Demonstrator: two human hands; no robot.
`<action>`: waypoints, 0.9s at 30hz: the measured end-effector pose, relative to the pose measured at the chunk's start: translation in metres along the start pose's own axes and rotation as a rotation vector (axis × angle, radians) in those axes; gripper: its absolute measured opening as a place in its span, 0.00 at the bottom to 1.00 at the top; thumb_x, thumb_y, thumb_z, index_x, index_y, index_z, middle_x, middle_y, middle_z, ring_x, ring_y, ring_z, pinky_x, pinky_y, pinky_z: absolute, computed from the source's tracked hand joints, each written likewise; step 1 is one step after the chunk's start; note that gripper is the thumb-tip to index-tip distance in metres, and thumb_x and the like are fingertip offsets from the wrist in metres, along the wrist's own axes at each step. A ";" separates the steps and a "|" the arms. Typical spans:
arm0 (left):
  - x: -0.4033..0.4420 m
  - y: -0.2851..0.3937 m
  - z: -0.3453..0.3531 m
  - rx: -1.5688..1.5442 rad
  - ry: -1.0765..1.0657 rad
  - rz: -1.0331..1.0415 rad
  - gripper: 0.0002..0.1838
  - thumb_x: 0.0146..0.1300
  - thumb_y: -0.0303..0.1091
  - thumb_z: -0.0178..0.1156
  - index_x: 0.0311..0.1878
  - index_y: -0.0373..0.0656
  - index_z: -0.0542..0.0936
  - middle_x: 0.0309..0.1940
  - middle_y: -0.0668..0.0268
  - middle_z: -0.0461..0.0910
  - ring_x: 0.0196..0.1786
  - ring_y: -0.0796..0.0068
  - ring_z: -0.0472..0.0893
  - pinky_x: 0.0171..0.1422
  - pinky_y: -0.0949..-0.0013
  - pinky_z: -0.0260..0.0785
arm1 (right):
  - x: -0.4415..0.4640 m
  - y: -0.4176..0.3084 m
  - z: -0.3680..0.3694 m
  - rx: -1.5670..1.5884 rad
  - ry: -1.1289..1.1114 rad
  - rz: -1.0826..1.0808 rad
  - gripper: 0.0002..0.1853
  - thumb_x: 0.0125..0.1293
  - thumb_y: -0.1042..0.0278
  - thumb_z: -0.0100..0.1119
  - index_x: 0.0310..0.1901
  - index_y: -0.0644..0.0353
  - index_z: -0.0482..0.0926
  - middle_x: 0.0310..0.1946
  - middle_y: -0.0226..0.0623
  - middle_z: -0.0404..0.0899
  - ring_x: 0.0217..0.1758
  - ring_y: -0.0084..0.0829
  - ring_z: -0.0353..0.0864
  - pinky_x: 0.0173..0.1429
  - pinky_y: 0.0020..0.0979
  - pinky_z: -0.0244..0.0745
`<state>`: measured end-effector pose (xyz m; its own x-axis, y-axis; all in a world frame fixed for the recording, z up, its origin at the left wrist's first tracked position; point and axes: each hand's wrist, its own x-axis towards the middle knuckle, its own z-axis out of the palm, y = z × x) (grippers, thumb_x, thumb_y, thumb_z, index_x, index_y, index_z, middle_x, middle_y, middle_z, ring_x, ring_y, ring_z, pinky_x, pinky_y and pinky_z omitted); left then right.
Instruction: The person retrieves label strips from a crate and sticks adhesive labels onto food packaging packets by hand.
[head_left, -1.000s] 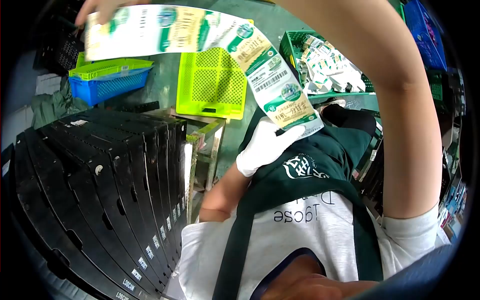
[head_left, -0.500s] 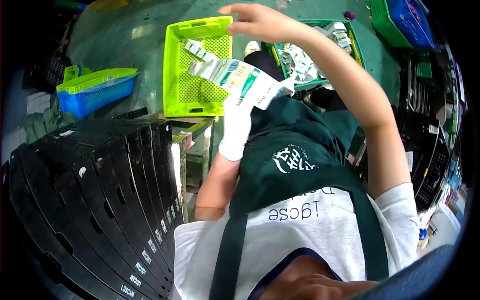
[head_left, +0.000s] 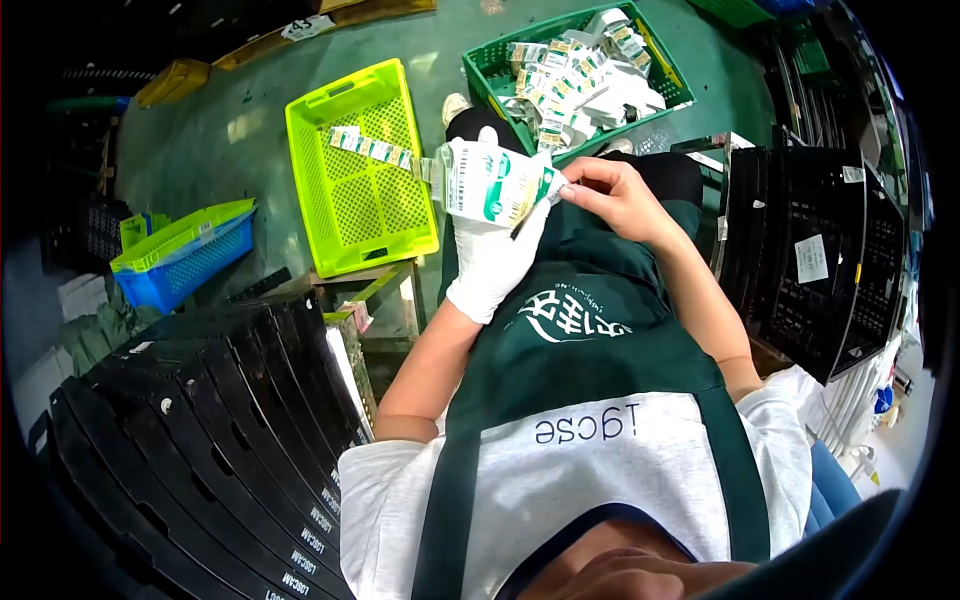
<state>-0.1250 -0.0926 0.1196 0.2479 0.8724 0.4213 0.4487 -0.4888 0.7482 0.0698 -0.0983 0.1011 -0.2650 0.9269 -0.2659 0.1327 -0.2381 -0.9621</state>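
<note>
My left hand (head_left: 492, 255), in a white glove, is closed around a folded bundle of green, white and cream printed labels (head_left: 490, 188). From the bundle a narrow tail of the label strip (head_left: 375, 149) trails left over a yellow-green crate (head_left: 305, 185). My right hand (head_left: 622, 203) is bare, and its thumb and fingers pinch the bundle's right end. Beyond my hands, a green crate (head_left: 668, 105) holds a heap of similar labels (head_left: 575, 88).
Black folded crates (head_left: 215, 440) stand at the left, beside a worn frame (head_left: 405, 300). More black crates (head_left: 815, 250) are at the right. A blue crate (head_left: 190, 270) with a yellow-green one sits at the far left. My dark green apron (head_left: 590, 370) covers my front.
The strip was spread between my hands; now it is bunched in my left hand. My right hand, raised and apart from the strip half a second ago, has come down to its end.
</note>
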 end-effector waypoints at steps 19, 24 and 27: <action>-0.008 -0.014 0.018 -0.767 -0.110 -0.695 0.15 0.67 0.29 0.53 0.53 0.30 0.77 0.45 0.61 0.81 0.45 0.78 0.78 0.51 0.74 0.69 | -0.004 -0.032 0.006 -0.157 0.294 -0.344 0.17 0.60 0.82 0.54 0.51 0.63 0.74 0.40 0.34 0.77 0.40 0.25 0.78 0.47 0.27 0.75; -0.007 -0.010 0.020 -0.724 -0.127 -0.664 0.15 0.67 0.29 0.53 0.54 0.31 0.76 0.45 0.62 0.81 0.45 0.79 0.77 0.51 0.75 0.69 | 0.006 -0.042 0.015 -0.365 0.321 -0.483 0.17 0.55 0.86 0.54 0.48 0.63 0.75 0.37 0.36 0.75 0.36 0.28 0.79 0.42 0.27 0.75; -0.007 -0.010 0.022 -0.730 -0.108 -0.663 0.15 0.68 0.29 0.53 0.54 0.31 0.76 0.45 0.62 0.80 0.44 0.79 0.77 0.50 0.75 0.69 | 0.007 -0.039 0.021 -0.382 0.348 -0.500 0.17 0.55 0.87 0.54 0.47 0.63 0.75 0.37 0.36 0.74 0.36 0.28 0.79 0.42 0.28 0.76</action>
<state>-0.1122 -0.0941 0.0974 0.2311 0.9481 -0.2185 -0.1054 0.2476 0.9631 0.0427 -0.0883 0.1350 -0.0701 0.9524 0.2967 0.4170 0.2982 -0.8586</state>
